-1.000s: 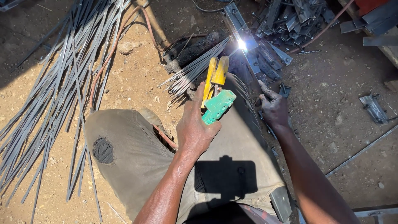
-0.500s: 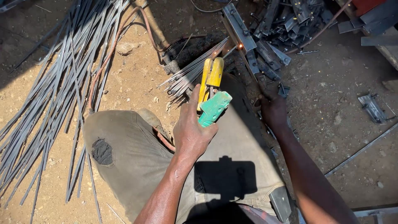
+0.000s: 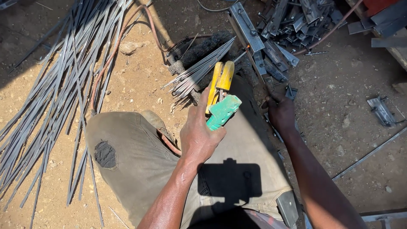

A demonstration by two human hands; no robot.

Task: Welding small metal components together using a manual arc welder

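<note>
My left hand (image 3: pixel 199 133) grips a welding electrode holder (image 3: pixel 221 98) with yellow jaws and a green handle, held above my knee and pointing away from me. My right hand (image 3: pixel 280 112) rests on a long flat steel bar piece (image 3: pixel 246 27) that lies on the dirt and runs from my knee toward the top of the view. No arc light shows at the bar. A bundle of thin welding rods (image 3: pixel 199 70) lies on the ground just left of the holder's tip.
A wide spread of long thin steel rods (image 3: pixel 55 97) covers the dirt at left. A pile of small cut steel pieces (image 3: pixel 296 21) sits at upper right. A reddish cable (image 3: pixel 127 29) curves across the rods. Loose metal brackets (image 3: pixel 381 111) lie at right.
A bright welding arc burned at the bar one second ago and has gone out. The holder has drawn back slightly toward my knee; my right hand stays on the bar.
</note>
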